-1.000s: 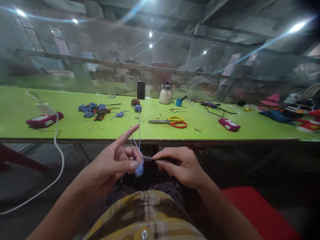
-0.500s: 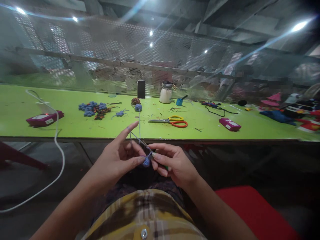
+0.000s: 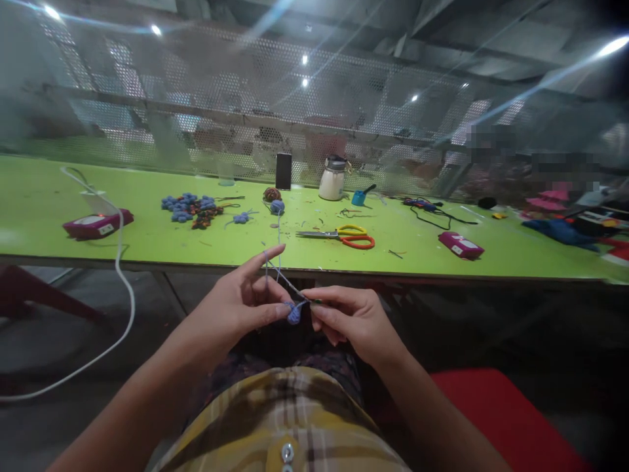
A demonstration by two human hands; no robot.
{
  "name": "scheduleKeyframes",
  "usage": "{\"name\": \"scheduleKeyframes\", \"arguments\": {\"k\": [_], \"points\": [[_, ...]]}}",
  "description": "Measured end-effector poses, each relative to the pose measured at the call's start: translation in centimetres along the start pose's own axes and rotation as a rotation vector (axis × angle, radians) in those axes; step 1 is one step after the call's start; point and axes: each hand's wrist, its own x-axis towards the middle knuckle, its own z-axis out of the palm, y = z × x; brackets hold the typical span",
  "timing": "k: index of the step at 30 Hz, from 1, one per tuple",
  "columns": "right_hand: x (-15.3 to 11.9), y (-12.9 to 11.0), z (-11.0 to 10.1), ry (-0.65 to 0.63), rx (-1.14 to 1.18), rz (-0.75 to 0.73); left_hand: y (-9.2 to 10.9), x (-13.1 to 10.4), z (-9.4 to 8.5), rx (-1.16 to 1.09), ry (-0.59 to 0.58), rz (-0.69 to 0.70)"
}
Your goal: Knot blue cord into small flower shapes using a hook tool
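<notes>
My left hand (image 3: 240, 298) pinches a small blue crochet piece (image 3: 293, 314) between thumb and finger, with its index finger raised and yarn looped around it. A crochet hook (image 3: 314, 301), mostly hidden by fingers, is held in my right hand (image 3: 351, 318) just right of the piece. Blue yarn (image 3: 279, 229) runs from a small yarn ball (image 3: 277, 207) on the table down to my hands, which are in front of the table's near edge. Several blue and dark crochet flowers (image 3: 189, 207) lie in a cluster at the left, with a single blue one (image 3: 241, 217) beside them.
On the green table (image 3: 236, 252) lie scissors (image 3: 339, 236) with yellow and orange handles. Behind stand a phone (image 3: 284, 172), a white jar (image 3: 333, 180) and a blue pot (image 3: 360, 197). Purple power strips (image 3: 460, 245) sit right and left; a white cable (image 3: 128, 288) hangs off the edge.
My right hand has moved slightly right, away from the crochet piece, opening a small gap with yarn across it. The whole view has shifted a little.
</notes>
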Motion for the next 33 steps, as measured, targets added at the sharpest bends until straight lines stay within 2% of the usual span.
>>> {"name": "scheduleKeyframes", "arguments": {"k": [8,15,21,25,29,33], "points": [[-0.3,-1.2,-0.9,-0.062,-0.262,-0.117,-0.2,0.0,-0.1,0.025,-0.005,0.035],[-0.2,-2.2,-1.2,-0.138,-0.368,-0.248,0.0,-0.3,0.0,0.07,-0.02,0.039],[-0.2,-3.2,-1.7,-0.278,-0.524,-0.346,0.1,-0.5,0.1,0.092,-0.017,0.092],[-0.2,-3.6,-2.1,-0.312,-0.61,-0.375,0.2,-0.9,0.5,0.091,-0.01,0.121],[-0.1,-3.8,-2.1,-0.305,-0.554,-0.353,0.1,-0.9,0.8,0.126,0.037,0.141],[-0.2,-2.9,-1.0,-0.249,-0.363,-0.229,-0.6,-0.4,0.8,0.14,0.074,0.145]]}}
